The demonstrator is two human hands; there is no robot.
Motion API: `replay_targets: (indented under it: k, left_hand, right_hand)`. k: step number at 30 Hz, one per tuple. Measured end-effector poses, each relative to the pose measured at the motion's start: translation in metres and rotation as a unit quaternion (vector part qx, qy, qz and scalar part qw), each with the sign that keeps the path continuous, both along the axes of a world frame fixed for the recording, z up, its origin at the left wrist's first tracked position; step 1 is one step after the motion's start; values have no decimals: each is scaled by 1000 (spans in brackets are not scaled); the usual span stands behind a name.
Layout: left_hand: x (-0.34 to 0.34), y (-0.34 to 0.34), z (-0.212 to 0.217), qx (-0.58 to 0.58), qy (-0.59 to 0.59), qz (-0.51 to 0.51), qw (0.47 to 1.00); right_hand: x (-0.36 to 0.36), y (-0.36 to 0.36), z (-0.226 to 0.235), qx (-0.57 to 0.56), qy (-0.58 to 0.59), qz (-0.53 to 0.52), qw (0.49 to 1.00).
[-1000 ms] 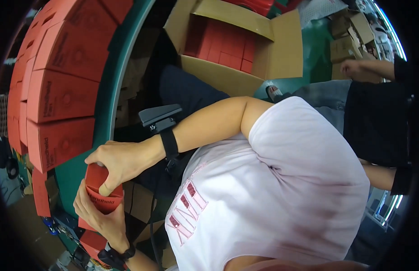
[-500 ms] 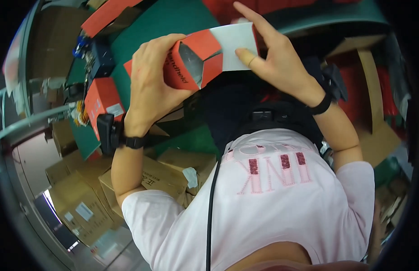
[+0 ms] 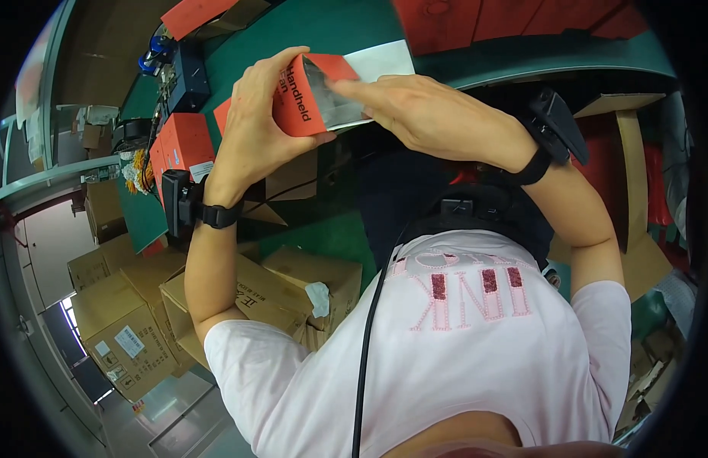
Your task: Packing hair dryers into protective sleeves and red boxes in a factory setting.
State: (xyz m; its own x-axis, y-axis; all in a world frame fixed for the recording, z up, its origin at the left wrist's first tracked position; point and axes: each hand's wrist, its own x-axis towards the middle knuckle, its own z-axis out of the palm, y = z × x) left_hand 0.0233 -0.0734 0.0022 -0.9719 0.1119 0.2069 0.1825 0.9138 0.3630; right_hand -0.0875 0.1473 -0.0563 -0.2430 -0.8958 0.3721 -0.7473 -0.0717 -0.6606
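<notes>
A small orange-red cardboard box (image 3: 302, 105) with a grey-white inside is held above the green table's near edge. My left hand (image 3: 251, 126) is closed round its left side, thumb along the bottom edge. The open end faces right, and a white flap (image 3: 383, 61) stretches out from it. My right hand (image 3: 430, 114) is at this open end, its fingers stretched out and pointing into the mouth. Its thumb and lower fingers are partly hidden, and nothing shows in its grasp. Whatever lies deeper in the box cannot be made out.
On the green table (image 3: 247, 42), a closed orange-red box (image 3: 180, 143) stands at left, near a dark blue metal device (image 3: 187, 80). Red containers (image 3: 506, 21) fill the far right. Large brown cartons (image 3: 132, 343) are stacked low on the left. An open carton (image 3: 632, 175) is at right.
My right hand has moved left and down from the white flap to the box's mouth, its fingers now reaching in. My left hand keeps its hold on the box. The view has shifted slightly.
</notes>
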Motion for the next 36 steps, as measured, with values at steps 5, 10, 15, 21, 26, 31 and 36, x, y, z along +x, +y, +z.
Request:
replay_targets:
  k: [5,10,15,21,26,31,36]
  left_hand:
    - [6,1,-2,11,-50,-15,999]
    - [3,-5,-3,-22,-85,-8,996]
    - [9,-56,-7,-110,-88,11,990]
    - [16,-74,-25,-93,-117,64,987]
    - [6,-42,-26,-103,-15,12,994]
    - [-3,-52,-46,26,-2,8,1000]
    - [-7,-50,-41,58,77,-33,995]
  right_hand:
    - [-3,-15,-3,0,-113,-21,993]
    - [-19,-55,-13,-57,-116,-82,988]
    - [-27,-52,-37,-102,-45,-116,987]
    - [-2,-37,-27,-77,50,-266,960]
    - [-5,-64,-3,-2,96,-182,979]
    - [-10,-83,-11,-22,43,-119,992]
    - [4,-74,18,-236,47,-157,958]
